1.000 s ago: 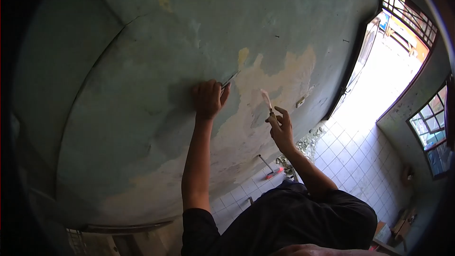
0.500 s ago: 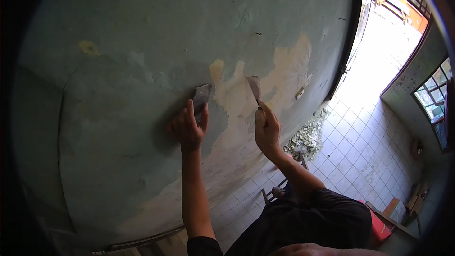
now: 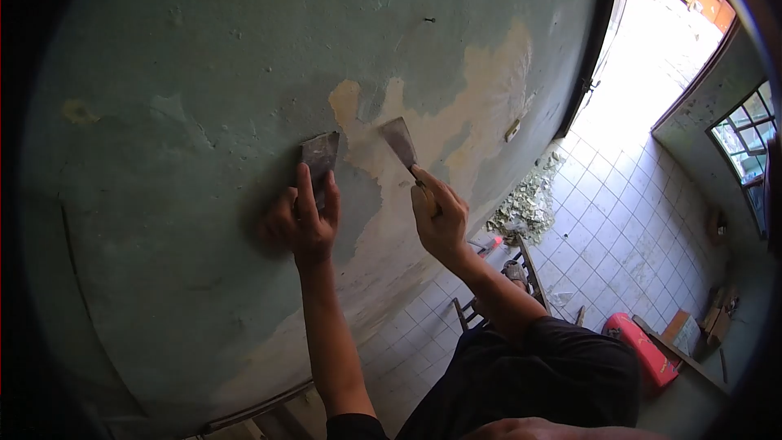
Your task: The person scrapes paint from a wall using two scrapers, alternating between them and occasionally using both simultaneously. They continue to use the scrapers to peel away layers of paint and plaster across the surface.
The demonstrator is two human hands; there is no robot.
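Grey blades [image 3: 398,141], two, sit in two hands [image 3: 442,216].

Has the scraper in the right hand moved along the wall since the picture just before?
Yes, leftward in the view: the scraper was below and right of the narrow cream tongue on the wall; now its blade sits about directly below.

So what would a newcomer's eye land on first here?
Probably the blazing doorway at upper right. Next, the pale bare patch across the green wall, where the right hand holds a scraper and the left hand a flat blade.
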